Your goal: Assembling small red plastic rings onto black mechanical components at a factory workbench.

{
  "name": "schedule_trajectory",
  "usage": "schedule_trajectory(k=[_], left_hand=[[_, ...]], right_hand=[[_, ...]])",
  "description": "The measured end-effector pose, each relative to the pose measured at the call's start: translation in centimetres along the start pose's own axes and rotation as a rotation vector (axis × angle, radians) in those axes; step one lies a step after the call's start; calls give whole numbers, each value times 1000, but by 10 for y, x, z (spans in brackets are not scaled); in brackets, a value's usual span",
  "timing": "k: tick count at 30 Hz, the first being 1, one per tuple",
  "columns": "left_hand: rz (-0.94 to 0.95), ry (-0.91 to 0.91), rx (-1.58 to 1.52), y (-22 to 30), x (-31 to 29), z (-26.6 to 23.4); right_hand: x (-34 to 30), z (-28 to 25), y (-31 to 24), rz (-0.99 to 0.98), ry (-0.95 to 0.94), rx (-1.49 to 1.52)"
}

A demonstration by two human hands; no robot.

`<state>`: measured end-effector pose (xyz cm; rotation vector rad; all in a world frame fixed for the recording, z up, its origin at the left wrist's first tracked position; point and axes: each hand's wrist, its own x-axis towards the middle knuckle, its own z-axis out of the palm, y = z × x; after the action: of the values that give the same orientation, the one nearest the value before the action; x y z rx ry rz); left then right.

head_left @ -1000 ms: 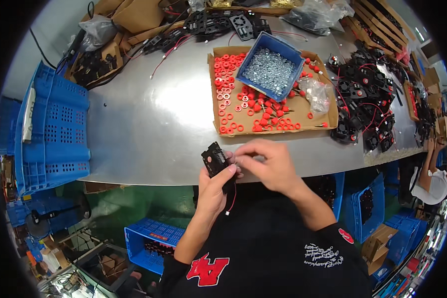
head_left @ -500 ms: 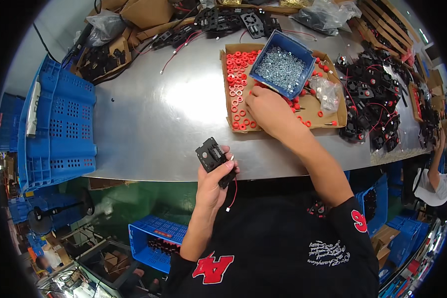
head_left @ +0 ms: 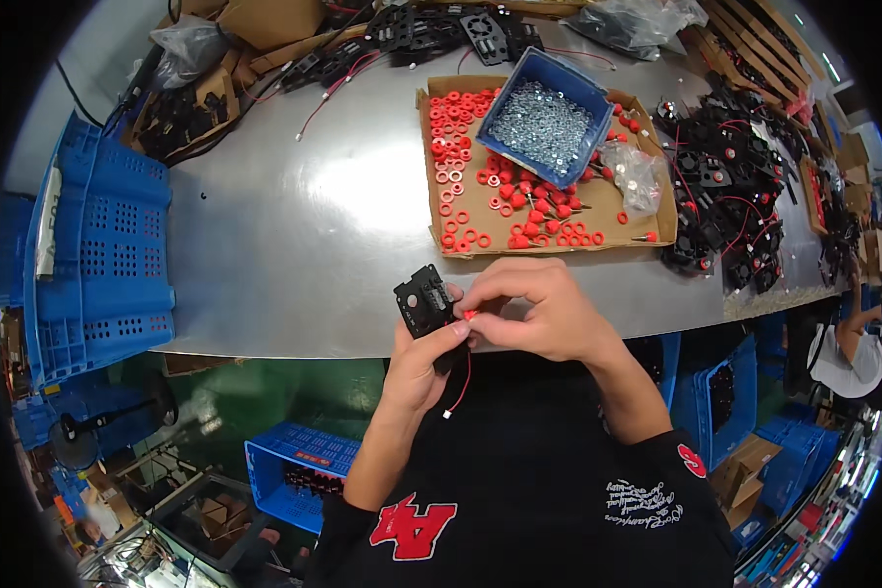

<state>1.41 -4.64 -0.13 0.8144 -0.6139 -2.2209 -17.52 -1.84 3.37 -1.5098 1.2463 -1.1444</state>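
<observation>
- Head view; clock centred on where the hands meet.
- L hand: closed round black part, which pokes out at approx 10 o'clock, seen against steel table.
- R hand: thumb + index pinch small red piece right by black part; poss. touching, but fingers hide the contact, can't say for sure.
- Red cable w/ white plug hangs twd 6.
- Cardboard tray at 1: red rings, red-capped pins, clear bag on its 3 o'clock side, blue bin of metal bits at its 12.
- Black fan parts heaped at 2.
- Blue crate at 9.
- Co-worker, far off, at 3.
</observation>
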Motion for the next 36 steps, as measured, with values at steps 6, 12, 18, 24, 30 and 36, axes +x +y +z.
schedule_trajectory(k=[6, 12, 18, 24, 30, 36], left_hand=[[29, 5, 33, -2, -2, 1], [42, 195, -121, -16, -5, 3], [87, 102, -10, -23, 3, 11], [-8, 2, -139, -12, 1, 22], [22, -37, 81, -22, 4, 10], [224, -32, 371, -22, -1, 26]], right_hand=[[-10, 6, 6, 9, -13, 64], [-29, 42, 16, -93, 193, -6], [-36, 55, 11, -227, 391, -451], [-44, 41, -5, 80, 498, 545], [-35, 16, -14, 100, 378, 475], [-37, 26, -11, 34, 369, -92]])
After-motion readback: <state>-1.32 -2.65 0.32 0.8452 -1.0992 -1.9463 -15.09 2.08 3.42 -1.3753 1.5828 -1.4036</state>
